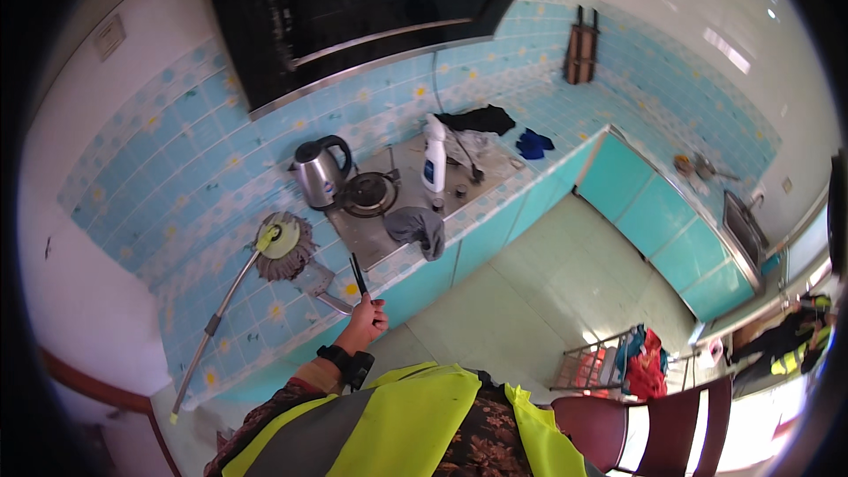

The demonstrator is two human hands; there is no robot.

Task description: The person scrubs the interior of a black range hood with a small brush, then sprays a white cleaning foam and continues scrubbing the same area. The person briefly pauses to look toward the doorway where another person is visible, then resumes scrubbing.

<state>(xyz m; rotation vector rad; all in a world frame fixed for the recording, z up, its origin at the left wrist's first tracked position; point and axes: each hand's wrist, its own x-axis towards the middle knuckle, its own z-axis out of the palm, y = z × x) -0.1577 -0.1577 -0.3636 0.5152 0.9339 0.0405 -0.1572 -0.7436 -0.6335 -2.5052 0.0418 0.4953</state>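
My left hand [370, 318], with a dark band on the wrist, is closed around a slim black object [358, 271] just in front of the counter edge. That object points away from me; its kind is unclear. Close by on the tiled counter lies a flat greyish tool [334, 303] with a pale handle. Beyond it rests a mop head [283, 245] with grey strands and a yellow-green disc. A grey cloth [419, 228] hangs over the front edge of the gas stove [354, 235]. My right hand is out of view.
A steel kettle [319, 175] and a white bottle [434, 159] stand around the burner. Black cloth [480, 119] and blue cloth [534, 144] lie further right. The range hood [384, 6] overhangs the stove. A chair [669, 427], a metal rack [589, 368] and another person [788, 344] are right.
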